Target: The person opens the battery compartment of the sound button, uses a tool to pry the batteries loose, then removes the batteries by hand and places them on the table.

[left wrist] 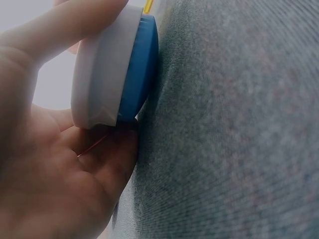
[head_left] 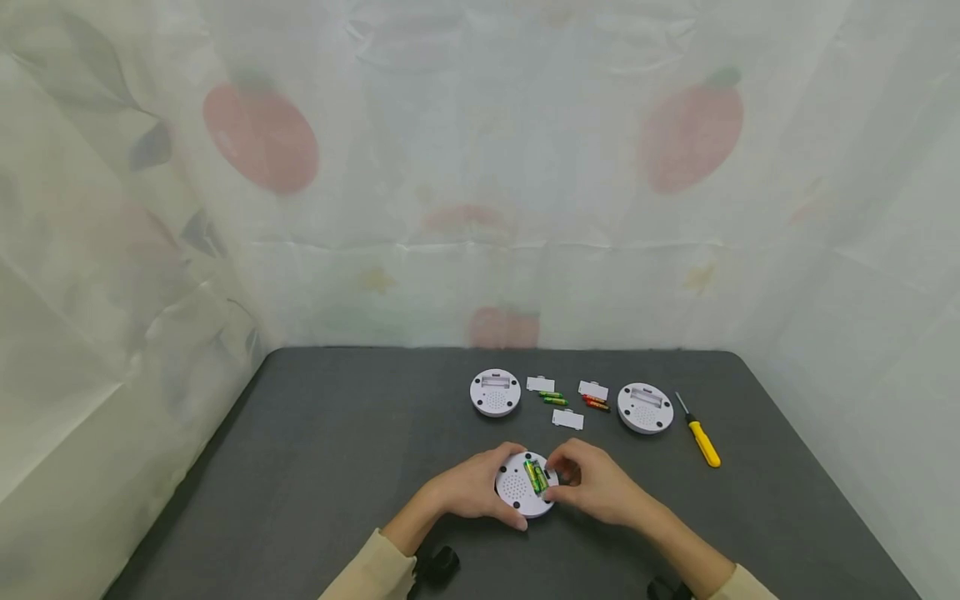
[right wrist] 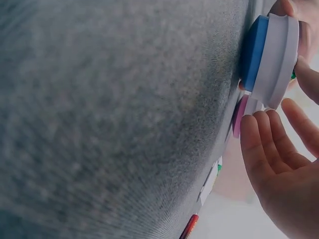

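Note:
A round white battery device (head_left: 513, 487) lies face down on the dark table, its blue side (left wrist: 139, 69) underneath. Two green batteries (head_left: 536, 477) sit side by side in the compartment on its back. My left hand (head_left: 480, 483) grips the device from the left, thumb and fingers curled round its rim. At the right edge is my right hand (head_left: 600, 483). Its thumb (right wrist: 310, 79) touches the back near a battery, and the index fingertip is close to the rim. The other fingers (right wrist: 269, 144) stretch out loosely, holding nothing.
Farther back lie two more round white devices (head_left: 496, 405) with uncovered compartments, several white battery covers (head_left: 567, 419), green batteries (head_left: 556, 402) and red-and-black batteries (head_left: 597, 405). A yellow-handled screwdriver (head_left: 703, 443) rests at the right. Pale printed curtains (head_left: 480, 167) surround the table (head_left: 322, 450).

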A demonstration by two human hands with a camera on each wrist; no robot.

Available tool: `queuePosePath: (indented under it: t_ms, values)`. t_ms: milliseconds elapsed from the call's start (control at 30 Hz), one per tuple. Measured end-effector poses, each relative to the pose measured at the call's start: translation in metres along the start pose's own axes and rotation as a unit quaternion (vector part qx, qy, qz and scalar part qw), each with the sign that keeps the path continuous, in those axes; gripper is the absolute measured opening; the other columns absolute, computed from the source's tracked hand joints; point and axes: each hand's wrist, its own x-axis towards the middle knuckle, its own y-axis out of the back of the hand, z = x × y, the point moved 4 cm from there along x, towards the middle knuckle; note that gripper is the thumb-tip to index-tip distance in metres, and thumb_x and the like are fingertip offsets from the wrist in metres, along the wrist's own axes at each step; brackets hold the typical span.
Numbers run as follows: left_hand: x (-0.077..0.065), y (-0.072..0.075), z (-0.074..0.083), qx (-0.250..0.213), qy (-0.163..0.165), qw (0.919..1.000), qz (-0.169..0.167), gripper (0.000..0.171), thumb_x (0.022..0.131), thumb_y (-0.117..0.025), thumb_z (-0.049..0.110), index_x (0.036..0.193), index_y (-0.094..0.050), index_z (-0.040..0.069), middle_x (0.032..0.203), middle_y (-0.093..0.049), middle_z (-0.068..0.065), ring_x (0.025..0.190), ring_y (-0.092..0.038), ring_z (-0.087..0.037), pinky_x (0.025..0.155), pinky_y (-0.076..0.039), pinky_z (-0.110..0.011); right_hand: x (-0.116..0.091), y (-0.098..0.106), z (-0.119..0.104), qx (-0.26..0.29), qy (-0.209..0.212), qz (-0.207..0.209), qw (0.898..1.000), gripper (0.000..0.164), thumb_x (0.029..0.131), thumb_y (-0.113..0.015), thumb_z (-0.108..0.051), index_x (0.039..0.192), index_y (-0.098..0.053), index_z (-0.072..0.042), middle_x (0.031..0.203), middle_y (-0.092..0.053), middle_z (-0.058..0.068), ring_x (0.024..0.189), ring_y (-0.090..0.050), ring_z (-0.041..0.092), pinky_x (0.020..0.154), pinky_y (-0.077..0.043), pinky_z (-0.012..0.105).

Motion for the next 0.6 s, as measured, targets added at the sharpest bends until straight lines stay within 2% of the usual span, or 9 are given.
queuePosePath:
  t_ms: [167, 300, 433, 600]
  values:
    - [0.001, -0.001, -0.001, 0.001, 0.0, 1.0, -0.001, 0.089, 0.07, -0.094, 0.038, 0.143, -0.047, 0.019, 0.115, -0.058, 0.012, 0.097, -0.055, -0.006, 0.088, -0.043, -0.027, 0.001, 0.001, -0.002, -0.009, -0.004, 0.004, 1.0, 0.027, 0.087, -0.082, -0.032, 0.104, -0.069, -0.016, 0.095, -0.06, -0.006, 0.083, -0.058, 0.01, 0.072, -0.05, 0.027]
    - [0.001, -0.001, -0.002, 0.002, -0.002, 1.0, 0.001, 0.089, 0.07, -0.094, 0.039, 0.143, -0.047, 0.02, 0.117, -0.058, 0.012, 0.099, -0.055, -0.006, 0.089, -0.043, -0.028, 0.001, 0.003, -0.006, -0.018, -0.011, 0.011, 1.0, 0.019, 0.091, -0.078, -0.03, 0.101, -0.072, -0.015, 0.085, -0.059, -0.01, 0.075, -0.056, 0.006, 0.066, -0.048, 0.026]
    - [0.001, -0.001, -0.002, 0.003, -0.005, 1.0, 0.003, 0.089, 0.07, -0.095, 0.039, 0.143, -0.047, 0.02, 0.117, -0.058, 0.012, 0.1, -0.055, -0.005, 0.09, -0.043, -0.028, 0.001, 0.003, -0.012, -0.025, -0.021, 0.004, 0.999, 0.009, 0.094, -0.073, -0.023, 0.099, -0.074, -0.015, 0.076, -0.059, -0.013, 0.066, -0.053, 0.004, 0.059, -0.047, 0.026]
    - [0.002, -0.001, -0.004, 0.004, 0.0, 1.0, 0.002, 0.089, 0.07, -0.094, 0.04, 0.143, -0.047, 0.021, 0.118, -0.058, 0.012, 0.102, -0.054, -0.005, 0.091, -0.043, -0.028, 0.002, 0.002, -0.022, -0.039, -0.024, 0.006, 0.999, 0.006, 0.093, -0.071, -0.014, 0.097, -0.075, -0.012, 0.077, -0.062, -0.014, 0.068, -0.055, 0.002, 0.061, -0.049, 0.025]
